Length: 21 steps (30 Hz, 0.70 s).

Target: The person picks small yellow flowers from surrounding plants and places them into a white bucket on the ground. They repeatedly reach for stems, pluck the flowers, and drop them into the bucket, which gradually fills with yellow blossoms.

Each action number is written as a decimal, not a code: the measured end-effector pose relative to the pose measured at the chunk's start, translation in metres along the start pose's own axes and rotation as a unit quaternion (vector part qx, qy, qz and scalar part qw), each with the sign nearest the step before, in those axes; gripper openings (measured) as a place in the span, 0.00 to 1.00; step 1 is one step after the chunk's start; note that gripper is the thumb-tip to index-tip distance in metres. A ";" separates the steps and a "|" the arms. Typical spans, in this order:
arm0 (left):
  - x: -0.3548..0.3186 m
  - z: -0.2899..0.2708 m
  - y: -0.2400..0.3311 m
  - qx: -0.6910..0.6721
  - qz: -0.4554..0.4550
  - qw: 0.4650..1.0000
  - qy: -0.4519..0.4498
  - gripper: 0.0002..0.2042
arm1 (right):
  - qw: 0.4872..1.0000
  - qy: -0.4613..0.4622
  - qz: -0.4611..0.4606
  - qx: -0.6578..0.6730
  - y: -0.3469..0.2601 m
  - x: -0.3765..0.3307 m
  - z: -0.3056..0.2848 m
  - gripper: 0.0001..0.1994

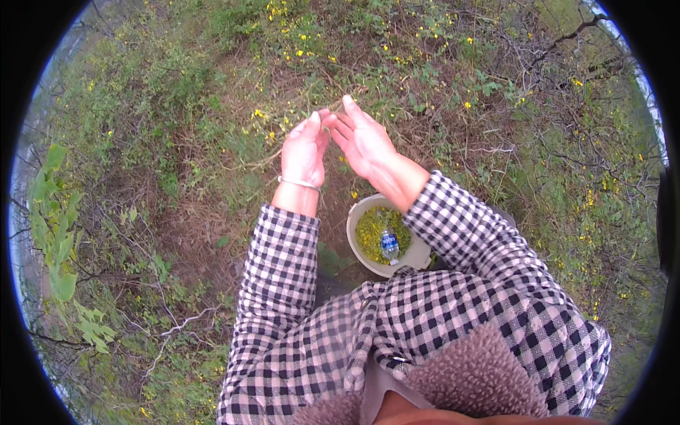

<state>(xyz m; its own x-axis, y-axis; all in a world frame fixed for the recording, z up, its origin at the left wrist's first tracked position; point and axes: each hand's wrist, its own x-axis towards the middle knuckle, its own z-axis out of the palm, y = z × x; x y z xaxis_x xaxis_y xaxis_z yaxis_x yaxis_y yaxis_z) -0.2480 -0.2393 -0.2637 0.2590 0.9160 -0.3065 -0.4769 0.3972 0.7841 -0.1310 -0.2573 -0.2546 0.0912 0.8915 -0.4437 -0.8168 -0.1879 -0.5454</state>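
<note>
— While both arms reach fwd over the ground, where do the hands sit?

— Left hand (303, 152) and right hand (365, 142) are raised together, fingertips touching at the top; fingers mostly straight, palms turned toward each other; whether sth small is pinched between the tips, can't tell, too small to see; a thin bracelet (297, 183) rings the left wrist; both sleeves are checked, black & pale pink.

— And the bucket?

— Pale round bucket (355, 212) stands on the ground just below the hands, partly under the right forearm; it's filled w/ a yellow-green heap of picked flowers (372, 230); a small clear plastic bottle (389, 246) w/ a blue label lies on top of that heap, toward the right side.

— Surroundings?

— Rough grass, dry brown patches, bare twigs; small yellow flowers (301, 42) dot the green beyond the hands & off to the right; a leafy green plant (53, 234) stands at the far left edge; fuzzy pinkish collar at the bottom edge.
</note>
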 end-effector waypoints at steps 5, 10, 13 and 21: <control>-0.006 0.032 -0.001 0.010 -0.015 1.000 -0.014 0.12 | 0.988 0.059 0.000 0.141 -0.034 0.021 -0.004 0.17; 0.011 0.005 -0.008 -0.012 -0.047 0.998 0.033 0.11 | 0.988 0.016 0.052 0.147 -0.005 0.034 -0.032 0.07; 0.020 -0.010 -0.010 0.083 -0.065 0.994 0.007 0.12 | 0.988 -0.010 0.128 0.083 0.011 0.029 -0.043 0.08; 0.027 -0.037 -0.034 0.161 -0.159 0.974 0.024 0.11 | 0.989 0.031 0.145 -0.027 0.049 0.020 -0.049 0.05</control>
<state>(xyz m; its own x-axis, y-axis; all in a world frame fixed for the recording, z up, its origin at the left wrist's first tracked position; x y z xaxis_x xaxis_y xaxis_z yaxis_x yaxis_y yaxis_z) -0.2554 -0.2256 -0.3184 0.3069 0.7547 -0.5799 -0.0901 0.6296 0.7717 -0.1414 -0.2683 -0.3248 -0.1065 0.7703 -0.6287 -0.7822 -0.4553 -0.4253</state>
